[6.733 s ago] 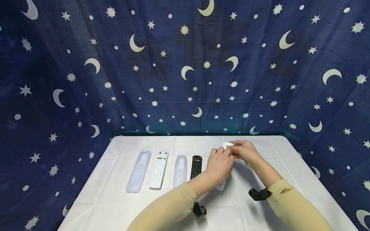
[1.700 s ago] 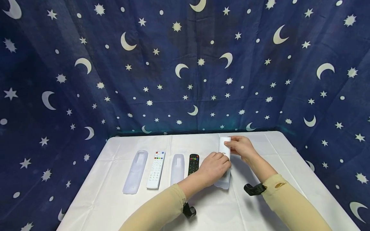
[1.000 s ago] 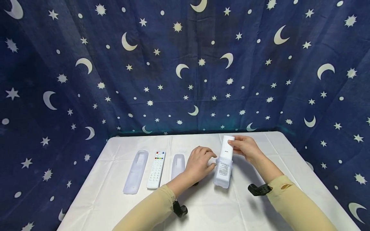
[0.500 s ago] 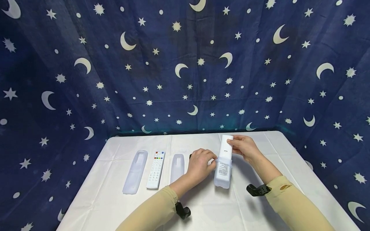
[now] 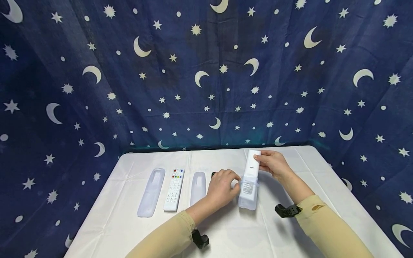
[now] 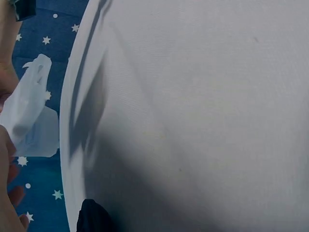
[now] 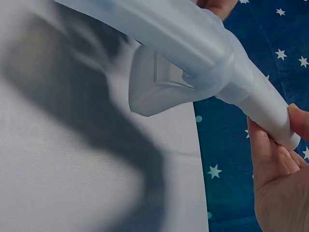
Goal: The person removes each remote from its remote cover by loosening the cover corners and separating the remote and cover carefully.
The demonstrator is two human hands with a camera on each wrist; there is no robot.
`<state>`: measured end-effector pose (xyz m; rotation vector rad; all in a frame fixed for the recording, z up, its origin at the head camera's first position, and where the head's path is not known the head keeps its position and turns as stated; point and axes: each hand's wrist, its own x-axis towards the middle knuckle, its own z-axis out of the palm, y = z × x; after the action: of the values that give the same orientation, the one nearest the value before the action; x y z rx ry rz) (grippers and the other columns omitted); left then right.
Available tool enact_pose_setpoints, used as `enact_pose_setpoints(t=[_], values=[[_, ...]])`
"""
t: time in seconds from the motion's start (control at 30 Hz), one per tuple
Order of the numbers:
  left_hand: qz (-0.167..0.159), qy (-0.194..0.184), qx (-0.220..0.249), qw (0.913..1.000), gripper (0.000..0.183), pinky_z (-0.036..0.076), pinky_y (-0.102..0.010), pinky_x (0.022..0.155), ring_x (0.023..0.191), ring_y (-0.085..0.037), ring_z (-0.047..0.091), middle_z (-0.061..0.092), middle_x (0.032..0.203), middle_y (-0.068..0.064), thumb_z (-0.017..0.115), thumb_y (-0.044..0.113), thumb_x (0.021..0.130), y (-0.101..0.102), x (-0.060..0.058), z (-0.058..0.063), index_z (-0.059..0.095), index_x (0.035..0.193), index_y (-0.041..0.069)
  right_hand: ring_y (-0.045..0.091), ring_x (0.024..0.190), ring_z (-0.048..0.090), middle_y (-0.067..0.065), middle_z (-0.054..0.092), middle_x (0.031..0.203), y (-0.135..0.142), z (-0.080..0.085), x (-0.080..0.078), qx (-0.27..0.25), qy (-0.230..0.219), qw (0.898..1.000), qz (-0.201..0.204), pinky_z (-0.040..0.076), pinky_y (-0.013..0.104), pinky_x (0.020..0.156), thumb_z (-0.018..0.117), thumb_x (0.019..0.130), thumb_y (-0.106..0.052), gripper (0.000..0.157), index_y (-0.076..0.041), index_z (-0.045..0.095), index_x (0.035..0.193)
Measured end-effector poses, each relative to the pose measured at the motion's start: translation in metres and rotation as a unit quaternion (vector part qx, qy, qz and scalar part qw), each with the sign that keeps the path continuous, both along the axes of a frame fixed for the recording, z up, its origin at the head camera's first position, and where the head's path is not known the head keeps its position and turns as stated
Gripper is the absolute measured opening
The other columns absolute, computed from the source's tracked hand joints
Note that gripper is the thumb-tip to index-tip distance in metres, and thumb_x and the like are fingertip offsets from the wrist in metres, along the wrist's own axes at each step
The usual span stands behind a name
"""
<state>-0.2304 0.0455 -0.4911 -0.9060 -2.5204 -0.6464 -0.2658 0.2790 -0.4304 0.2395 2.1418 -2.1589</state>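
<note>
A white remote control stands back side up, its lower part inside a translucent silicone remote cover. A printed label shows through the cover. My right hand grips the bare upper end of the remote, thumb on its back; the right wrist view shows the fingers beneath that end. On the other side, my left hand pinches the left edge of the cover's bunched mouth between thumb and index finger. In the left wrist view the cover appears at the left edge with a loose flap sticking up.
Left on the white tabletop lie a long translucent cover, a white remote with coloured buttons and a shorter translucent cover. A black remote is mostly hidden behind my left hand. A star-patterned curtain hangs behind.
My left hand has moved from on top of the remote to the left edge of the cover, exposing the label. The right hand keeps hold of the upper end. Little differs in the last second.
</note>
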Motion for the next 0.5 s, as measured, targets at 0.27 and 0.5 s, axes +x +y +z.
enact_pose_setpoints(t=[0.27, 0.5], values=[[-0.011, 0.087, 0.014, 0.9961, 0.018, 0.047, -0.038, 0.099, 0.111, -0.016, 0.058, 0.062, 0.118, 0.005, 0.071, 0.023, 0.089, 0.002, -0.002, 0.003, 0.071, 0.107, 0.022, 0.007, 0.08, 0.07, 0.003, 0.068, 0.1, -0.001, 0.002, -0.002, 0.018, -0.003, 1.0, -0.009, 0.06, 0.024, 0.074, 0.07, 0.098, -0.012, 0.065, 0.016, 0.038, 0.147], [-0.071, 0.153, -0.042, 0.9848, 0.011, 0.046, -0.036, 0.101, 0.111, -0.017, 0.058, 0.064, 0.115, 0.007, 0.074, 0.03, 0.093, 0.012, -0.002, 0.013, 0.076, 0.104, 0.029, 0.009, 0.08, 0.071, 0.01, 0.068, 0.107, -0.006, -0.002, -0.003, 0.027, -0.009, 1.0, -0.006, 0.06, 0.026, 0.075, 0.07, 0.097, -0.011, 0.061, 0.016, 0.042, 0.144]])
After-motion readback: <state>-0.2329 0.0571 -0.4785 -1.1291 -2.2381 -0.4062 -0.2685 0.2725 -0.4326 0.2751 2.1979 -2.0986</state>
